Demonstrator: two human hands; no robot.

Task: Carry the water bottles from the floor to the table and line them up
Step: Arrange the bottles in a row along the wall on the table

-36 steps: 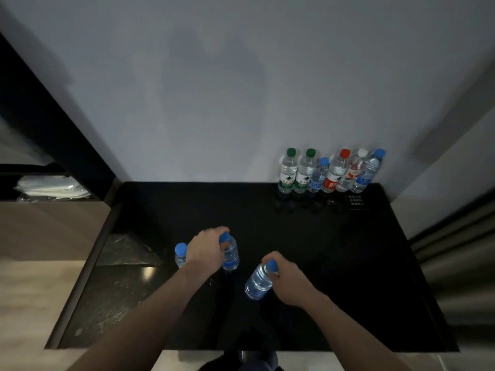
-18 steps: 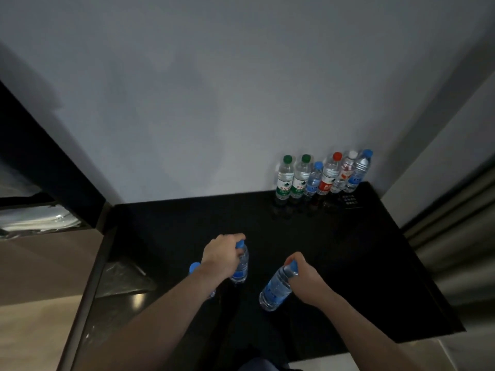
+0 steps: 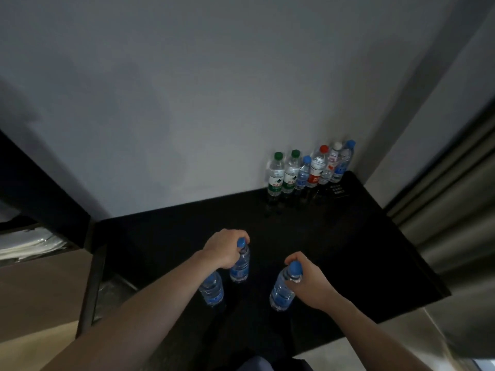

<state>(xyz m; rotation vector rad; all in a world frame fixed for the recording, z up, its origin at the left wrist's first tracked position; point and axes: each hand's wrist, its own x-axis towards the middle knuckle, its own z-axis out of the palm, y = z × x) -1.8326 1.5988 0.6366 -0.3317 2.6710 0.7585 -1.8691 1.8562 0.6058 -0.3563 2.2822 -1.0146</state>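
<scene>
My left hand (image 3: 223, 249) grips the necks of two small blue-capped water bottles: one (image 3: 240, 266) shows its cap between my fingers, the other (image 3: 212, 289) hangs below my wrist, its cap hidden. My right hand (image 3: 308, 281) is closed around the neck of a third blue-capped bottle (image 3: 282, 291), which tilts left. All three are over the near part of the black table (image 3: 348, 250). A row of several bottles (image 3: 308, 170) with green, blue, red and white caps stands at the table's far right, against the wall.
A grey wall runs behind the table. A small dark card with white print (image 3: 337, 189) lies beside the row. A shelf with white folded items (image 3: 29, 243) sits at the left. A grey curtain (image 3: 460, 210) hangs at the right.
The view has swung upward and rightward, so the table sits lower in frame. Both hands keep their bottles; the left hand's second bottle now hangs below the wrist instead of to its left.
</scene>
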